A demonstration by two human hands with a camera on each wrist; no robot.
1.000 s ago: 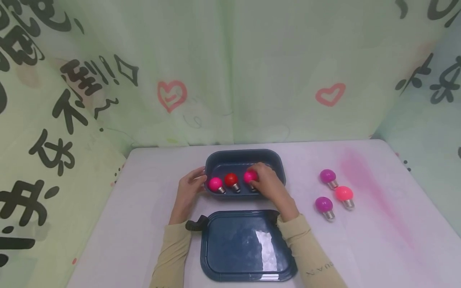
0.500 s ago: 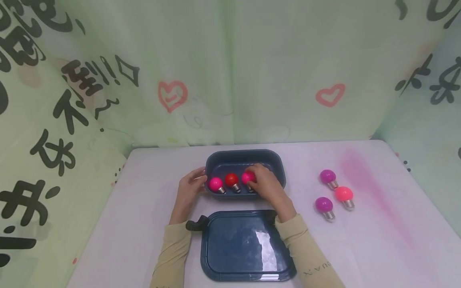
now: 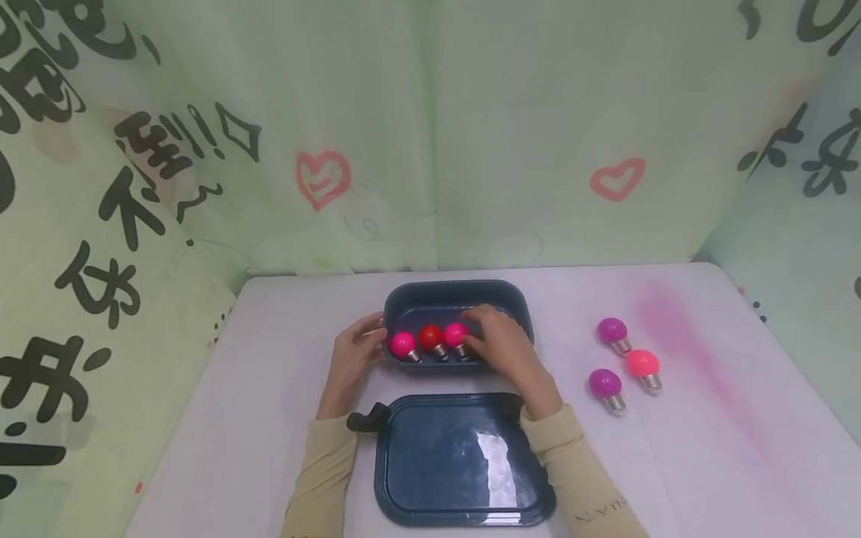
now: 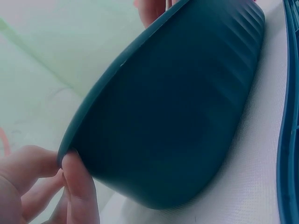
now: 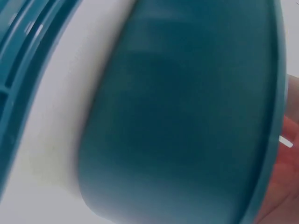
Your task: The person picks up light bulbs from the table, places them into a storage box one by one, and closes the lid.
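Note:
My left hand (image 3: 356, 357) pinches the left end of a dark blue box (image 3: 457, 288); in the left wrist view, the thumb and a finger (image 4: 79, 186) meet at its rim. Inside the box, along its near side, lie a pink light bulb (image 3: 403, 344), a red light bulb (image 3: 430, 336) and a second pink light bulb (image 3: 455, 333), their metal bases toward me. My right hand (image 3: 504, 344) reaches over the near right rim, its fingers parted just right of the second pink bulb. In the right wrist view the box wall (image 5: 177, 116) hides most of this hand.
In front of the box lies a dark blue lid (image 3: 457, 456) with black clips, one clip (image 3: 368, 417) sticking out left. To the right on the white table (image 3: 255, 448) lie two purple bulbs (image 3: 612, 330) and a coral bulb (image 3: 643, 364). A green curtain (image 3: 498, 217) hangs behind.
My right hand has slid the second pink bulb left, close to the red one, and its fingers have come off it. The left hand has stayed at the box.

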